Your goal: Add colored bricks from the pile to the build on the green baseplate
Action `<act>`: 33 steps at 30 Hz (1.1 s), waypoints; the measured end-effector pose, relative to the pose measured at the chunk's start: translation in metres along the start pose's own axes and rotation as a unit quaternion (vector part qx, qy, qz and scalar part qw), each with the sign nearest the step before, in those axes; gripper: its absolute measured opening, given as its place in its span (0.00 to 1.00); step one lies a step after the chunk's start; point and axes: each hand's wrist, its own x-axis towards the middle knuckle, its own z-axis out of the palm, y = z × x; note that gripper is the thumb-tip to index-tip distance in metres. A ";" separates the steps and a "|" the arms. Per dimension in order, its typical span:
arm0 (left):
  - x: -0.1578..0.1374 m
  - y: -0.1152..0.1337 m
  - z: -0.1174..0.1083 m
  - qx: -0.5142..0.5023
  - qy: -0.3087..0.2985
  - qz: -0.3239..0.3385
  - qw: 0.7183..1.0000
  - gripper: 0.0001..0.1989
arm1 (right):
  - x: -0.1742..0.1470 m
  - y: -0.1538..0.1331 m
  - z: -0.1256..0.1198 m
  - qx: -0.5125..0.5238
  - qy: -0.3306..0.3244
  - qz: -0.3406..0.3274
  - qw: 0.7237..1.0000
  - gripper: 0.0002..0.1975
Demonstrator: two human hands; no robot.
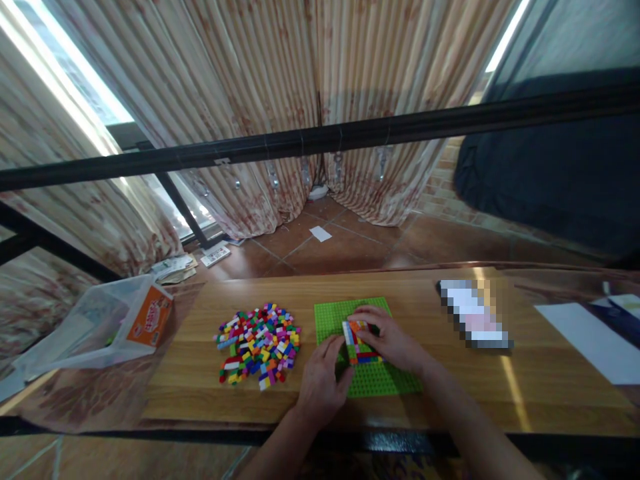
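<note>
A green studded baseplate (334, 313) lies flat on the wooden table (210, 393). A small block of stacked multicoloured bricks (358, 341) stands on it. My right hand (390, 337) rests over the top and right side of this block, fingers curled on it. My left hand (323, 383) sits at the baseplate's near left edge, its fingertips touching the block's left side. A loose pile of small coloured bricks (257, 345) lies on the table just left of the baseplate.
A clear plastic tub with an orange label (107, 320) lies tipped at the table's left end. A blurred flat object (475, 313) lies right of the baseplate, white paper (590, 340) further right. A black bar (320, 140) crosses the view above.
</note>
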 end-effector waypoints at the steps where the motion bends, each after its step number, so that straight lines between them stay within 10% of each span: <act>1: 0.000 -0.001 0.001 0.001 0.002 0.002 1.000 0.25 | 0.000 -0.001 0.000 -0.003 0.000 -0.002 1.000 0.16; 12: -0.002 0.000 0.001 0.002 0.004 0.006 1.000 0.24 | 0.001 -0.003 0.019 -0.060 0.090 0.034 0.994 0.09; 33: 0.019 0.013 -0.018 0.026 -0.092 -0.045 0.994 0.42 | 0.015 -0.010 0.001 -0.050 -0.044 0.064 0.996 0.11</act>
